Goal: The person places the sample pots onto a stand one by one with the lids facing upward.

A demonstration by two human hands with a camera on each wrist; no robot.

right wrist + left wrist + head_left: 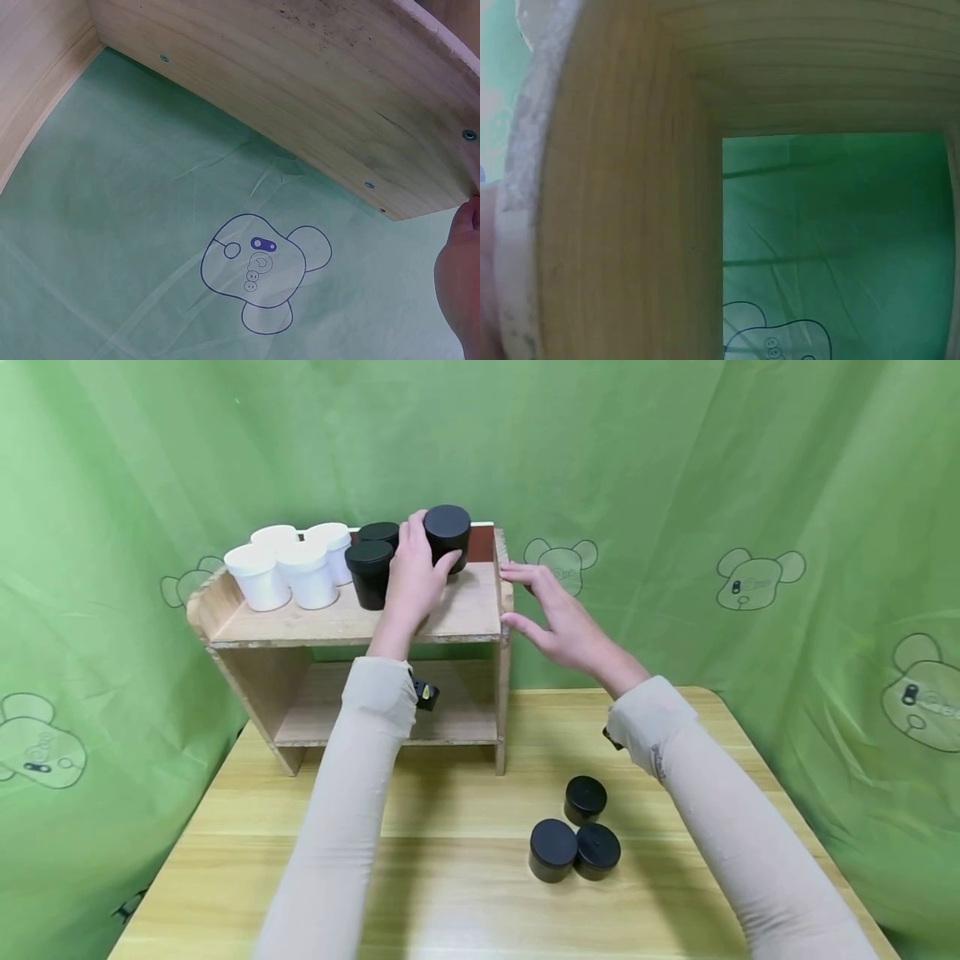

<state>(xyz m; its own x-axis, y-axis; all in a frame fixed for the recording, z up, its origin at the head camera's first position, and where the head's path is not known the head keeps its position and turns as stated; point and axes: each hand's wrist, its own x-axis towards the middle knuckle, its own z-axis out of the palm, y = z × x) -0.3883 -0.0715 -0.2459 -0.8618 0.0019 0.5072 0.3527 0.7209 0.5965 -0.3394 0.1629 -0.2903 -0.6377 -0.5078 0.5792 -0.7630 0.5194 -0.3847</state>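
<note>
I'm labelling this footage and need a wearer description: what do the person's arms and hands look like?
The left sleeve and right sleeve are plain pale beige, with thick cuffs. The left hand and right hand are gloveless. A small black device with a yellowish spot shows by the left cuff; a dark marking near the right cuff is unreadable.

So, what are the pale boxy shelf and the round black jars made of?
Pale boxy wooden shelf: likely wood, dull finish; grain lines show in both wrist views.
Round black lidded jars: probably plastic, smooth satin; even colour and soft sheen suggest it, possibly coated metal.
</note>
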